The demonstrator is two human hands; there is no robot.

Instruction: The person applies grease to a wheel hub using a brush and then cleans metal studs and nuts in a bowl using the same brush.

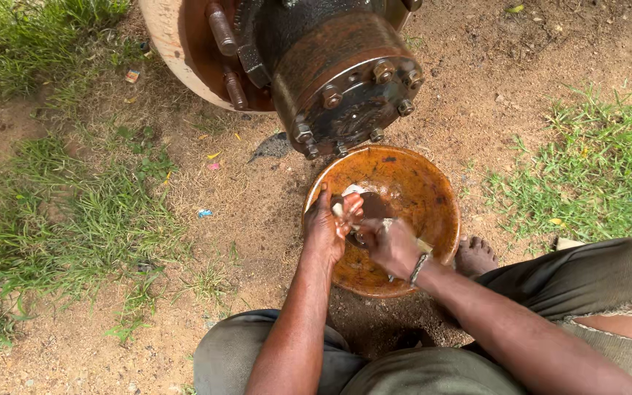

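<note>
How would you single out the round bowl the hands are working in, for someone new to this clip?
Start at the big rusty wheel hub at the top of the view. Directly below it on the bare dirt sits a wide, shallow metal bowl, stained rust-orange, with both hands inside it. It is the only round container on the ground.

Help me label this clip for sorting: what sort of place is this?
Likely an outdoor, makeshift vehicle repair spot. The ground is bare dirt with grass patches, a rusty wheel hub with bolts hangs overhead, and both hands, left hand and right hand, work over a rusty metal basin.
</note>
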